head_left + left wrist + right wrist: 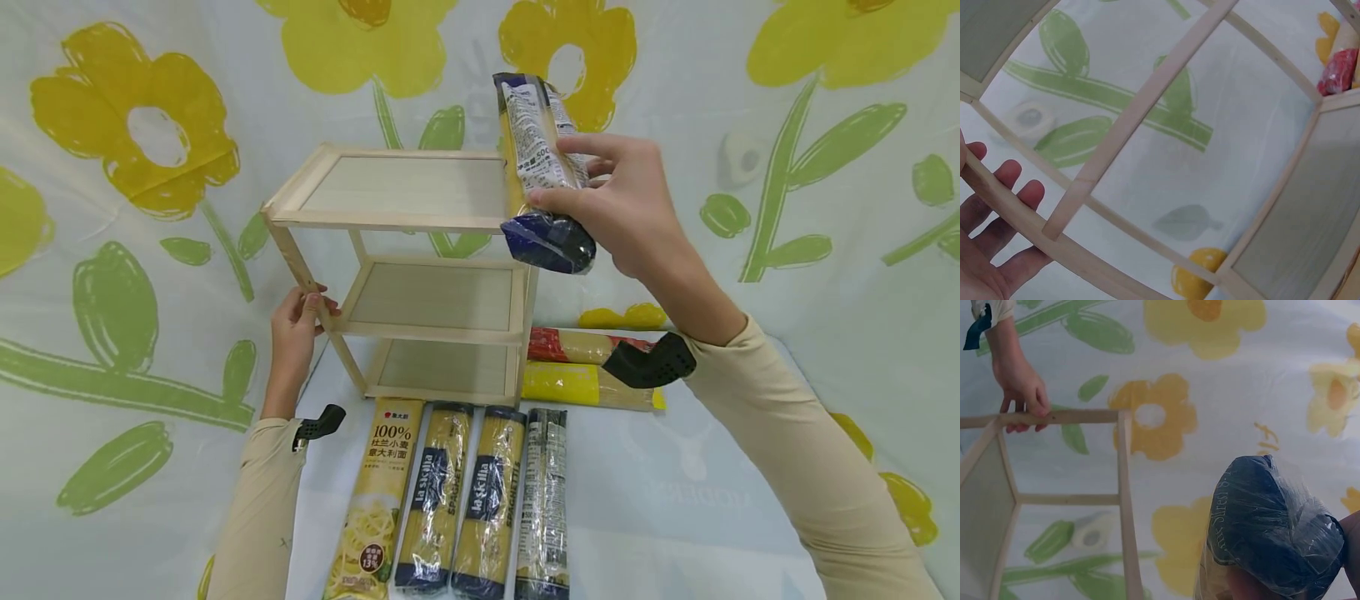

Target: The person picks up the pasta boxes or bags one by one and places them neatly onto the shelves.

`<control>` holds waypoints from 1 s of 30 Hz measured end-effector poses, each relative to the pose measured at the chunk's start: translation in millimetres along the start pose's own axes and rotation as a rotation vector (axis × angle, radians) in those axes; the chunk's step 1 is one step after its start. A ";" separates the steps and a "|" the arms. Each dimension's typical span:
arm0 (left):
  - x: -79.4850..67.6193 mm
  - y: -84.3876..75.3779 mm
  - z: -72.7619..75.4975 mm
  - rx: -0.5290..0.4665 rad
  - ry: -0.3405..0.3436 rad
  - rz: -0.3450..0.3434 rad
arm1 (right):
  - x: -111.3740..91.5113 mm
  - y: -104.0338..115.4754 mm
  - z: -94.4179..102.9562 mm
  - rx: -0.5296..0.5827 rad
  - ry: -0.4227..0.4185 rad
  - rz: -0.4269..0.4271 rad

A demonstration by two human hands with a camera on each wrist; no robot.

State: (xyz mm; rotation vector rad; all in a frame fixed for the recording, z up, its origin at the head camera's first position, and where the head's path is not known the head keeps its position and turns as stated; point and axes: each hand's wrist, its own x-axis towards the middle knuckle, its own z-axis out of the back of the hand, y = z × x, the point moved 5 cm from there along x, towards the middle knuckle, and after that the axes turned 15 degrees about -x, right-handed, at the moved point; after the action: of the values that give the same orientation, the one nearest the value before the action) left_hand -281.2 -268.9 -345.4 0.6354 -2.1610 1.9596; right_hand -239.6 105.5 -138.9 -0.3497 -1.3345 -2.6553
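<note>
A three-tier wooden shelf (405, 223) stands in the middle of the head view. My left hand (296, 321) grips its front left post (330, 325) near the middle tier; the left wrist view shows the fingers bent around the wood. Up at the right end of the top tier, my right hand (626, 200) holds a spaghetti packet (542, 150) between thumb and fingers. That packet is tilted, with its dark blue end (1266, 525) facing the right wrist camera. It hides the shelf's top right corner, and I cannot tell whether it touches the wood.
On the table before the shelf lie a yellow pasta packet (378, 492), two blue-labelled spaghetti packets (435, 500) and one packet (543, 500) with its printed back up. A red packet (570, 344) and a yellow one (562, 383) lie right of the shelf. Flowered cloth (750, 375) hangs behind.
</note>
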 end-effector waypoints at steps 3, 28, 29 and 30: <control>0.6 0.8 -0.2 -0.010 0.002 0.001 | 6.5 5.0 -6.6 0.018 0.006 0.005; -1.1 2.8 5.7 -0.099 -0.006 0.010 | 47.4 22.5 -58.0 -0.425 0.005 0.039; -1.4 2.5 6.5 -0.097 -0.006 0.010 | 47.1 24.3 -59.2 -0.447 0.007 0.066; -1.6 2.2 7.2 -0.084 -0.006 0.008 | 46.6 26.4 -60.6 -0.471 0.014 0.094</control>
State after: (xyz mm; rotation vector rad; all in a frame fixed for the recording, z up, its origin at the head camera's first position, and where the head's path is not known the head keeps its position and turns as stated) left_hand -279.4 -275.5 -349.0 0.6208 -2.2399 1.8618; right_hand -286.6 39.8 -140.9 -0.4321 -0.6539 -2.8567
